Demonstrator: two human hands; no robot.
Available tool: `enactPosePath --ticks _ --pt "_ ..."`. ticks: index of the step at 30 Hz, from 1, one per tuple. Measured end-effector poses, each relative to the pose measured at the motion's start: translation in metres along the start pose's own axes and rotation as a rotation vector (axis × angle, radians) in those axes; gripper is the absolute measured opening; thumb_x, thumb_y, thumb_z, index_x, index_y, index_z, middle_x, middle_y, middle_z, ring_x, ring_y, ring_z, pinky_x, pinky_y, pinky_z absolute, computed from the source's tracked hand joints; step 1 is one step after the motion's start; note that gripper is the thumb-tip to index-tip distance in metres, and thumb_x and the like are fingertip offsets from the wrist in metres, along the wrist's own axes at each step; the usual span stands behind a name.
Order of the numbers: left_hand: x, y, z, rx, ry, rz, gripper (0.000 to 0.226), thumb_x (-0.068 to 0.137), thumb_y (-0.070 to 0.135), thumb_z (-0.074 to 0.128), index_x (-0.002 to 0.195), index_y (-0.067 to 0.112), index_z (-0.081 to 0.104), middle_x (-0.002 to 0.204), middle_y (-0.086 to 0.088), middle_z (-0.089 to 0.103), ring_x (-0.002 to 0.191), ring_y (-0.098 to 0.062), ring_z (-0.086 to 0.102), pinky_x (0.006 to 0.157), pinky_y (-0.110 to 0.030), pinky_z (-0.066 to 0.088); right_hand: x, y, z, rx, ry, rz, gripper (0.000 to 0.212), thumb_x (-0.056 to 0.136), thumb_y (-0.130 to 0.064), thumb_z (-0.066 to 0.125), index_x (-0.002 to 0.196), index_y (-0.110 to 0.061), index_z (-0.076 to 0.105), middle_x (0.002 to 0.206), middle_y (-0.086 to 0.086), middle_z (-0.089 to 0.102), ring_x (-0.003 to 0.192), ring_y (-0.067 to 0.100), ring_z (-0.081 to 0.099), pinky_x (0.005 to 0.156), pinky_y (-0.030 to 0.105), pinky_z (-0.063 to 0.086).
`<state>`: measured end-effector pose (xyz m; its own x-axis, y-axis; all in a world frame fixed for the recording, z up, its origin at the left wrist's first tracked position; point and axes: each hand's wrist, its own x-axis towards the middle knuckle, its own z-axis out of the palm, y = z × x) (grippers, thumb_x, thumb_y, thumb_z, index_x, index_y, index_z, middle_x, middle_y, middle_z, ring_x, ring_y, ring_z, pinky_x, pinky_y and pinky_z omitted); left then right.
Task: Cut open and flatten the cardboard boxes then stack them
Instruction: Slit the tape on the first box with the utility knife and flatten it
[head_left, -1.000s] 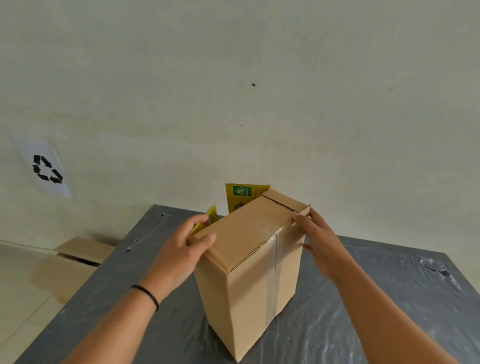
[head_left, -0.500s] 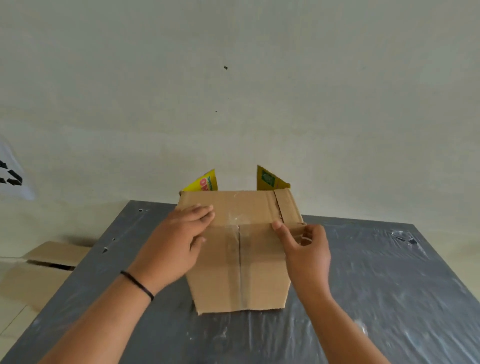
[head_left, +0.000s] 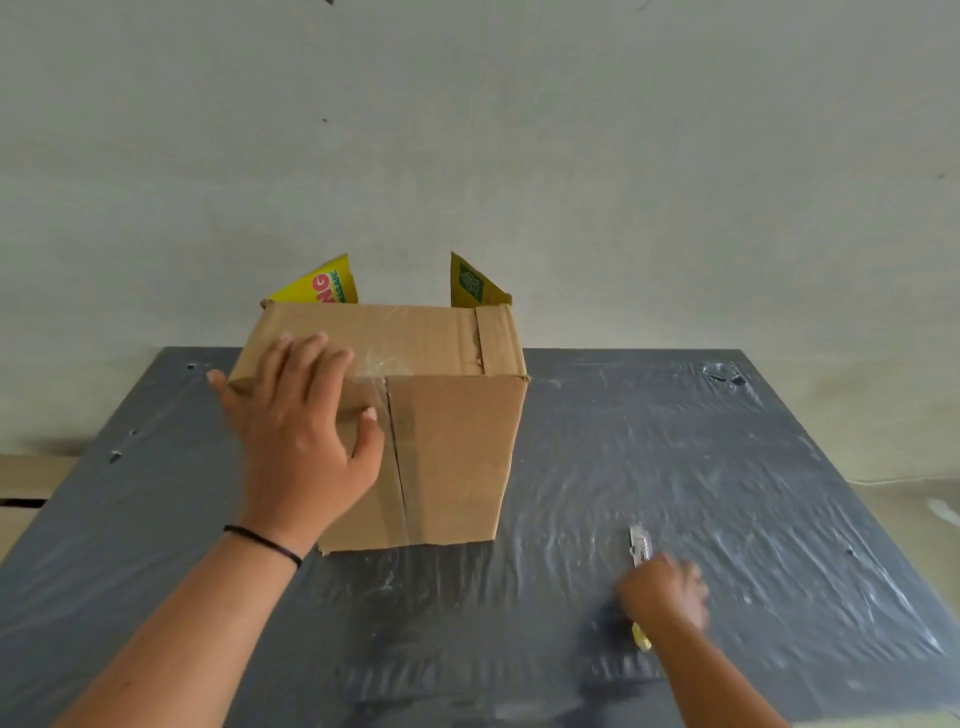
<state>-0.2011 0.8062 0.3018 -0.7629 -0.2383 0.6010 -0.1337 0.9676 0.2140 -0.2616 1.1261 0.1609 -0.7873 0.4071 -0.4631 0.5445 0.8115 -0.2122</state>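
Note:
A brown cardboard box lies on the grey plastic-covered table, its taped seam facing me and two yellow printed flaps sticking up at its far end. My left hand rests over the box's near upper left edge, fingers spread on top and thumb on the front face. My right hand is down on the table to the right of the box, curled round a utility knife with a yellow handle; the blade end points away from me. The hand is blurred.
Flattened cardboard lies on the floor beyond the table's left edge. A plain wall stands right behind the table. A thin cable runs along the floor at the right. Small tears mark the table's plastic cover at the far corners.
The box has been tipped and turned so the seam faces me. My right hand left the box's top corner and dropped to the table, where it now holds the knife. The left hand stays on the box.

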Motion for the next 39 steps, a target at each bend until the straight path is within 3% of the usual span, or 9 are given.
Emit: enactPosePath --ticks 3,12,16,19,23,30,33,37,39 --pt "0.000 0.007 0.004 0.006 0.035 -0.050 0.045 0.074 0.032 0.051 0.112 0.010 0.059 0.129 -0.011 0.055 0.134 -0.036 0.036 0.105 -0.072 0.005 0.005 0.023 0.019 -0.040 -0.021 0.119 0.047 0.089 -0.013 0.044 0.136 -0.007 0.044 0.136 0.015 0.039 0.126 0.033 0.041 0.102 0.045 0.037" --pt "0.000 0.015 0.013 -0.002 0.103 -0.100 0.047 0.072 0.030 0.048 0.112 0.008 0.059 0.132 -0.013 0.053 0.138 -0.038 0.030 0.106 -0.071 0.001 0.011 0.016 0.027 0.099 -0.073 -0.010 0.031 0.090 -0.007 0.047 0.119 0.002 0.051 0.120 0.025 0.054 0.105 0.038 0.056 0.084 0.038 0.047" --pt "0.000 0.013 0.014 -0.014 0.116 -0.077 0.046 0.072 0.029 0.050 0.110 0.007 0.059 0.129 -0.014 0.055 0.135 -0.038 0.034 0.107 -0.071 0.005 0.013 -0.001 0.022 0.529 -0.167 -0.021 0.033 0.076 -0.008 0.052 0.106 0.003 0.048 0.096 0.024 0.061 0.082 0.037 0.064 0.070 0.046 0.055" --pt "0.000 0.009 0.016 -0.036 0.121 -0.061 0.045 0.072 0.029 0.050 0.110 0.007 0.059 0.128 -0.014 0.055 0.133 -0.038 0.036 0.107 -0.072 0.008 -0.008 -0.023 -0.003 0.873 -0.229 -0.125 0.014 0.087 0.000 0.047 0.101 0.000 0.046 0.081 0.017 0.060 0.067 0.026 0.058 0.059 0.038 0.051" --pt "0.001 0.004 0.015 -0.062 0.126 -0.024 0.045 0.074 0.031 0.050 0.110 0.006 0.059 0.128 -0.014 0.057 0.131 -0.038 0.039 0.103 -0.073 0.018 -0.038 -0.045 -0.056 1.219 -0.301 -0.393 0.012 0.096 -0.001 0.042 0.105 -0.004 0.050 0.080 0.011 0.057 0.069 0.021 0.058 0.068 0.036 0.051" --pt "0.011 -0.027 0.010 -0.158 0.105 0.071 0.046 0.069 0.029 0.051 0.107 0.005 0.062 0.124 -0.014 0.059 0.129 -0.036 0.042 0.101 -0.069 0.027 -0.094 -0.066 -0.130 1.144 -0.214 -0.816 0.035 0.086 -0.036 0.052 0.097 -0.003 0.057 0.084 0.009 0.064 0.072 0.020 0.063 0.068 0.033 0.055" --pt "0.015 -0.038 0.008 -0.213 0.080 0.087 0.047 0.068 0.029 0.051 0.106 0.004 0.063 0.125 -0.013 0.059 0.129 -0.034 0.042 0.103 -0.065 0.028 -0.114 -0.074 -0.145 1.080 -0.161 -0.898 0.028 0.093 -0.031 0.047 0.090 -0.005 0.057 0.076 0.006 0.065 0.065 0.022 0.062 0.064 0.040 0.052" --pt "0.020 -0.051 0.005 -0.280 0.037 0.098 0.047 0.069 0.029 0.053 0.109 0.006 0.063 0.128 -0.008 0.057 0.133 -0.029 0.040 0.106 -0.060 0.029 -0.139 -0.096 -0.159 0.816 -0.067 -0.994 0.029 0.092 -0.045 0.044 0.078 -0.023 0.057 0.069 0.008 0.065 0.057 0.025 0.060 0.061 0.045 0.051" --pt "0.023 -0.058 0.004 -0.344 0.027 0.103 0.045 0.071 0.027 0.051 0.108 0.006 0.064 0.128 -0.008 0.057 0.133 -0.027 0.039 0.107 -0.055 0.031 -0.148 -0.108 -0.162 0.664 -0.011 -1.023 0.039 0.093 -0.049 0.040 0.075 -0.018 0.055 0.062 0.006 0.064 0.051 0.021 0.058 0.057 0.038 0.048"
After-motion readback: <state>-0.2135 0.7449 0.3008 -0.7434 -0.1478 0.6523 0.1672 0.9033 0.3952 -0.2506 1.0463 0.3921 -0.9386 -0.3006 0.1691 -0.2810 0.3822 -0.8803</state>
